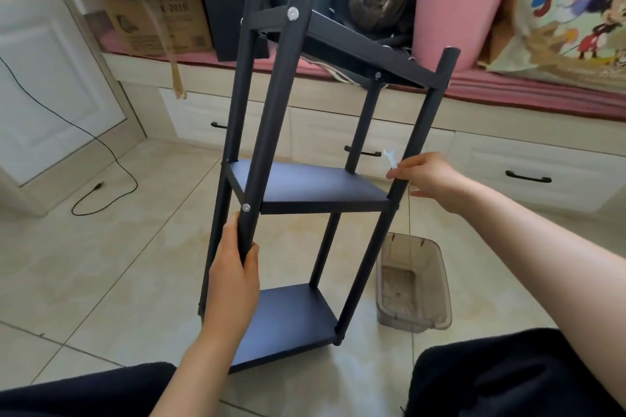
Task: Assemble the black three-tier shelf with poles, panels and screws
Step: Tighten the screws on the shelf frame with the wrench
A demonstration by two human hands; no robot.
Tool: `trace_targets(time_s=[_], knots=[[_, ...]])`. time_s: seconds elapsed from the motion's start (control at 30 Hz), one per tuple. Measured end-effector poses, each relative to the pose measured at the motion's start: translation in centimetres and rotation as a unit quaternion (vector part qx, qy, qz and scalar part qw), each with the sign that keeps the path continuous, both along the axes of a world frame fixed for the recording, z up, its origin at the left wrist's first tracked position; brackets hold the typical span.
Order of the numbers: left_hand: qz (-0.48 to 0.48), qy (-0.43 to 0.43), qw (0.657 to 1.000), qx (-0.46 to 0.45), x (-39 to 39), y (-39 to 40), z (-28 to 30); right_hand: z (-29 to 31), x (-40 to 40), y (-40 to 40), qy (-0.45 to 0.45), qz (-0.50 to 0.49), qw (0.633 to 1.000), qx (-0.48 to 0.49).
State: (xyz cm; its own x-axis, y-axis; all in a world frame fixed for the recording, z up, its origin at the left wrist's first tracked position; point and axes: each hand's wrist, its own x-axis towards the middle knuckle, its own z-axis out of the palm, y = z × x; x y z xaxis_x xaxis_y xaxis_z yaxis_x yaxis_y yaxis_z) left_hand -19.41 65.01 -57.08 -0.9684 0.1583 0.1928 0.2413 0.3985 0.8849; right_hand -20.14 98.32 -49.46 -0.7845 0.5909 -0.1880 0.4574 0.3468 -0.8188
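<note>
my left hand (233, 278) grips the front pole (271, 132) of the shelf (305, 186), which stands tilted on the floor. my right fingers (394, 173) pinch a small white wrench (390, 158) by the right pole (420, 132). i should hold steady and tighten each screw (292, 13) snug.

We note the shelf's poles (281, 105) as matt black, faintly textured, metal by the look. Its panels (305, 184) are flat, smooth, matt black board. The screws (292, 13) have shiny silver heads. At three o'clock of the middle panel, the small wrench (390, 158) looks white, glossy plastic. At five o'clock, a translucent grey plastic bin (415, 284), smooth-walled. The floor (135, 247) is glazed beige tile, glossy. At twelve to one o'clock, a pink plastic bucket (457, 10), slightly glossy. At eleven o'clock, brown cardboard boxes (152, 10), matt. Cabinet drawers (508, 173) look smooth, white-painted.
</note>
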Motion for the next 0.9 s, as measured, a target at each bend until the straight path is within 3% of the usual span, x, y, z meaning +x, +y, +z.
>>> trace_targets(time_s=[0.13,0.23,0.43,0.53,0.9], knots=[[0.018,0.017,1.000,-0.016,0.1,-0.2,-0.2,0.7,-0.3,-0.3,0.006,-0.024,0.998,-0.062],[0.048,0.035,0.998,-0.001,0.3,-0.1,-0.4,0.7,0.1,-0.4,-0.009,-0.010,0.999,-0.045],[0.165,-0.006,0.981,0.106,0.8,0.1,-1.0,0.8,0.9,-1.0,-0.005,0.024,0.999,-0.026],[0.214,0.038,0.971,0.099,0.4,-0.1,-0.8,0.8,1.4,-1.1,0.002,0.054,0.998,-0.033],[0.230,0.033,0.969,0.089,-0.9,-0.7,-1.5,1.6,2.6,-2.1,0.003,0.098,0.995,0.003]])
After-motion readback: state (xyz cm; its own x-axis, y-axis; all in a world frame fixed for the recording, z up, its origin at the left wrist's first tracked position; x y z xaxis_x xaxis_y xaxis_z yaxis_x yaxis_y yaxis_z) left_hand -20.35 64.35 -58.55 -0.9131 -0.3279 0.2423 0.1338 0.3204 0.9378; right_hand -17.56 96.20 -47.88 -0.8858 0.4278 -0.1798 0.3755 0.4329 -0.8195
